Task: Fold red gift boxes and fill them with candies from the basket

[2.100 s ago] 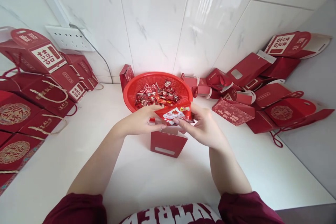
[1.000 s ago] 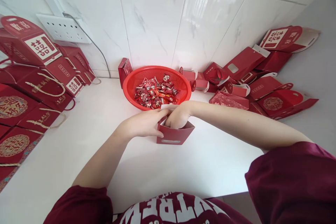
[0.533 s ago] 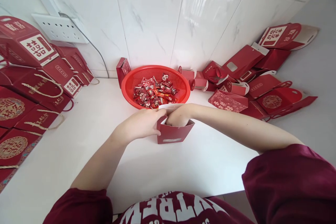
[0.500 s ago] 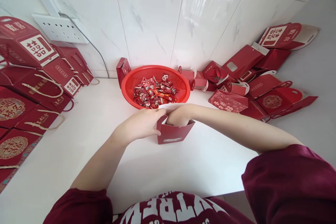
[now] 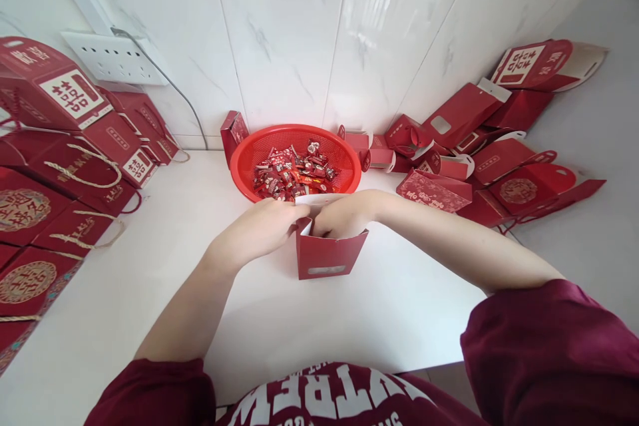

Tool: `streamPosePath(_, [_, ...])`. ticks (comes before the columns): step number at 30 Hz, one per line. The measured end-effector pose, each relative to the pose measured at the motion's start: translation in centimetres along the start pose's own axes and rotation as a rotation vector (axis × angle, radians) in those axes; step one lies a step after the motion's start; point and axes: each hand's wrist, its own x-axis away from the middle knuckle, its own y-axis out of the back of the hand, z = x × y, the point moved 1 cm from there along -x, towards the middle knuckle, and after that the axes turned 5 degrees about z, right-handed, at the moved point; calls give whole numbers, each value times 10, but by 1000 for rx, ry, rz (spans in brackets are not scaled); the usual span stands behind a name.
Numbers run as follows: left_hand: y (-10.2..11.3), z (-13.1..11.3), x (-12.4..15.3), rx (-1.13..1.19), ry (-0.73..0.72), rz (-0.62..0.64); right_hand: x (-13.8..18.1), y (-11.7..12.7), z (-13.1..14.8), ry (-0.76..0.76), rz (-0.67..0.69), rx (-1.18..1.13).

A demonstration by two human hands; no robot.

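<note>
A small red gift box (image 5: 327, 257) stands open on the white counter (image 5: 349, 319), just in front of a red basket (image 5: 250, 161) holding several wrapped sweets (image 5: 292, 176). My left hand (image 5: 262, 231) pinches the box's upper left edge. My right hand (image 5: 343, 215) reaches down into the box's open top; its fingers are hidden inside, so what they hold cannot be seen.
Stacks of red gift bags with rope handles (image 5: 74, 173) fill the left side. Folded and open red boxes (image 5: 479, 153) are piled at the back right against the tiled wall. A white power strip (image 5: 112, 56) with a cable hangs on the wall.
Two seconds ago both hands held a red sweet packet above the box. Since then the right hand has gone into the box and the left has gripped its edge.
</note>
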Motion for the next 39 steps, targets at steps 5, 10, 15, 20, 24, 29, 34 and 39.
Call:
streamPosePath(5, [15, 8, 10, 74, -5, -43, 42, 39, 14, 226, -78, -256])
streamPosePath(10, [23, 13, 18, 142, -14, -31, 50, 62, -19, 218, -392, -478])
streamPosePath(15, [27, 11, 17, 173, 69, -112, 5, 54, -85, -101, -352, -472])
streamPosePath(20, [28, 18, 14, 223, 149, -135, -35, 40, -127, -259, -308, -382])
streamPosePath(24, [23, 30, 11, 177, 185, -21, -55, 37, -142, -332, -323, -273])
streamPosePath(29, [23, 36, 8, 225, 179, 115, -74, 34, -151, -421, -299, -130])
streamPosePath(34, [27, 37, 5, 303, 186, 190, -84, 28, -157, -471, -266, -20])
streamPosePath(39, [26, 38, 4, 347, 192, 195, -85, 26, -159, -501, -228, 49])
